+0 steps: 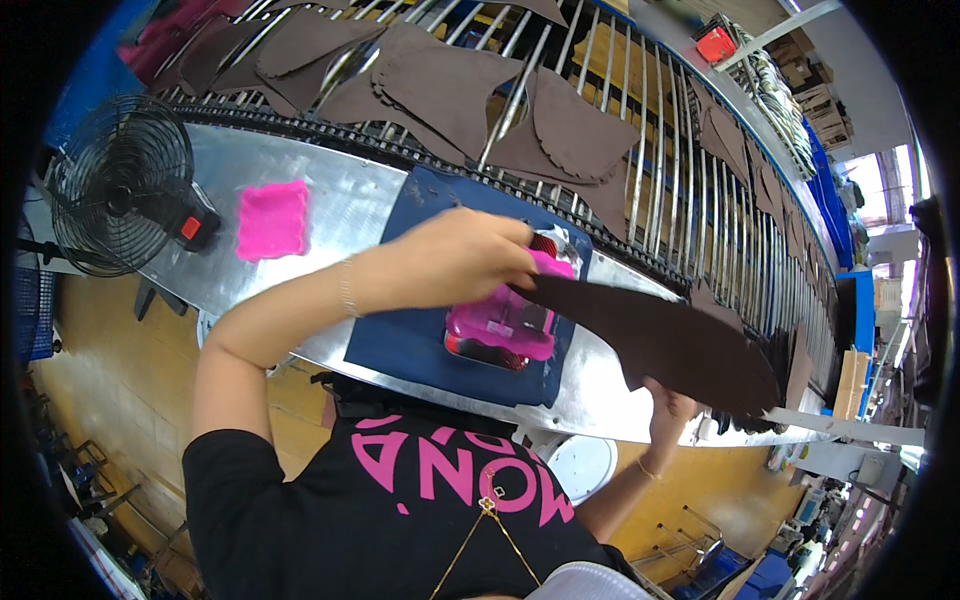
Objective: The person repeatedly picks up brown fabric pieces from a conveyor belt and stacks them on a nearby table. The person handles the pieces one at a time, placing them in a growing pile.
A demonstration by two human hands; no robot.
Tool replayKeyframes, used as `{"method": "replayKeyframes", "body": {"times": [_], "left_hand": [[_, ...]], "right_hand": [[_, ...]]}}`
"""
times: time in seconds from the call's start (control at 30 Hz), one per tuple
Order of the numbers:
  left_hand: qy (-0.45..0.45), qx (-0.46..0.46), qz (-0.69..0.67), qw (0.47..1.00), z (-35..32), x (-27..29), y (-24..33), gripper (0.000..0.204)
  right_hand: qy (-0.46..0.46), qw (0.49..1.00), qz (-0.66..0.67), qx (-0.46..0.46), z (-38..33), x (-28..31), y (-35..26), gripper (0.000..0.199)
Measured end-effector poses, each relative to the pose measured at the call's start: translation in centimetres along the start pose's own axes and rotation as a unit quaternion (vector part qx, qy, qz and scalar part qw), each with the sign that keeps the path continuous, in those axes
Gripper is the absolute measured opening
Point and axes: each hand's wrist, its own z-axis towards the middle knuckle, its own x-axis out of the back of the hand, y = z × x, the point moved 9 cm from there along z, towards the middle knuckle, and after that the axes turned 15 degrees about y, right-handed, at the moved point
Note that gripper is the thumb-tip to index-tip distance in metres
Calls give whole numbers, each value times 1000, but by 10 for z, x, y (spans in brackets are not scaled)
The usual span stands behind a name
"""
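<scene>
We found the left hand closed on one end of a long dark brown leather piece, pressing that end down just above a pink block that sat on a dark blue mat near the middle of the metal table. The right hand was at the table's near edge, under the wide far end of the leather piece; its fingers were hidden behind the leather, so we could not tell whether they gripped it or only propped it. The two hands were well apart, with the piece stretched between them and lifted clear of the table along most of its length.

We judged the main risk to be the piece slipping out of line on the pink block: only its narrow tip lay there, and any pull from the right hand could have dragged it sideways. The wide end also overhung the near edge, so a loose hold there could have let it sag or drop to the floor. A second pink pad lay further left on the table, near a black fan at the left end. More brown cut pieces rested on the roller conveyor along the table's far edge, close enough that a wide sweep of the long piece might have disturbed them.
</scene>
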Motion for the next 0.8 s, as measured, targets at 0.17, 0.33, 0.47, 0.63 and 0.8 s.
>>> {"method": "replayKeyframes", "body": {"times": [0.17,0.33,0.47,0.63,0.8], "left_hand": [[-58,-79,22,995,20,-40,23,9],[141,-59,18,988,37,38,12,21],[302,140,-21,943,-9,137,-56,36],[445,224,-55,865,-74,173,-121,28],[442,287,-61,848,-101,173,-155,27]], "right_hand": [[151,975,135,-91,17,92,-14,14],[158,976,135,-63,97,58,-89,20],[-17,957,267,-116,176,-64,-138,35],[-133,916,343,-163,272,-262,-175,40],[-185,902,359,-154,338,-470,-226,27]]}}
